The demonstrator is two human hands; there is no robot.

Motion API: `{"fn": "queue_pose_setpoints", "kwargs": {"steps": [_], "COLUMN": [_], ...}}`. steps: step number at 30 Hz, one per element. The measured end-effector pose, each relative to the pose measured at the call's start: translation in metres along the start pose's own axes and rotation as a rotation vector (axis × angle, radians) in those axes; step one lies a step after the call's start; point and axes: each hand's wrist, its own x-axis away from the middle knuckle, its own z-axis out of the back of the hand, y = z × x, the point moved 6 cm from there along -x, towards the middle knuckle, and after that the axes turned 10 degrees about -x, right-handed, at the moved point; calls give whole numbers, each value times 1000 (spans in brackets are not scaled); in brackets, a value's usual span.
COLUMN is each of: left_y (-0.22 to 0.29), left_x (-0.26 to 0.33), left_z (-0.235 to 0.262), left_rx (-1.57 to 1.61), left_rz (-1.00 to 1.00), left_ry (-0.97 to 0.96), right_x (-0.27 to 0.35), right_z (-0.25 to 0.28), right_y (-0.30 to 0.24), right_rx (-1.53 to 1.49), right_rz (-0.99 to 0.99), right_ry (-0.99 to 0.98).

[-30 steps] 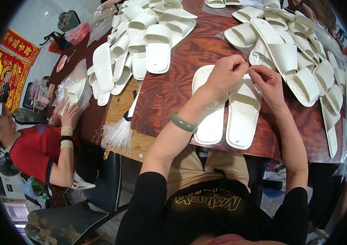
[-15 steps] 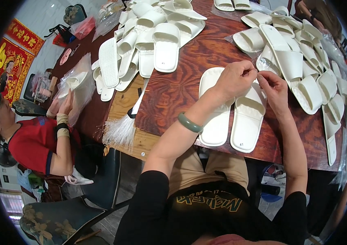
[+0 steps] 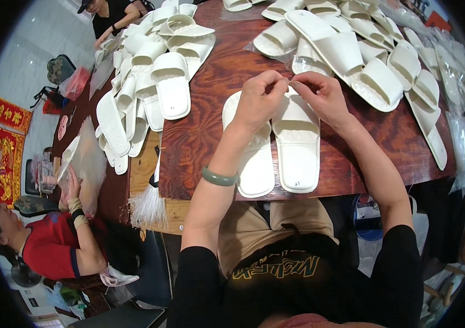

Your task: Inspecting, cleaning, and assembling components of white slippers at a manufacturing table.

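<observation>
Two white slippers lie side by side at the table's near edge, soles down, toes pointing away from me. Over the toe end of the left slipper my left hand is closed in a pinch. My right hand is pinched too, above the toe of the right slipper. The fingertips of both hands meet between them. Whatever they hold is too small to make out. A green bangle circles my left wrist.
White slippers are heaped at the left and right of the wood-grain table. White threads hang off its left edge. Clear plastic bags lie far right. A co-worker in red handles a bagged slipper; another person stands far left.
The view has turned, shifting table and slippers leftward in the picture and bringing a person in black into sight. My hands stay pinched together, now more level with each other.
</observation>
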Motion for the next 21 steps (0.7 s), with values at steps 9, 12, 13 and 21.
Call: {"fn": "queue_pose_setpoints", "kwargs": {"steps": [9,12,13,21], "left_y": [-2,11,18,196], "left_x": [0,0,1,143], "left_z": [1,30,47,131], "left_rx": [-17,225,378,1250], "left_rz": [-17,-5,51,-786], "left_ry": [-14,198,219,-520], "right_x": [1,-9,-9,-8], "right_z": [0,16,16,15], "right_y": [7,40,46,53], "right_rx": [20,-113,-117,128], "right_rz": [2,-8,-13,4], "right_ry": [32,153,155,157]}}
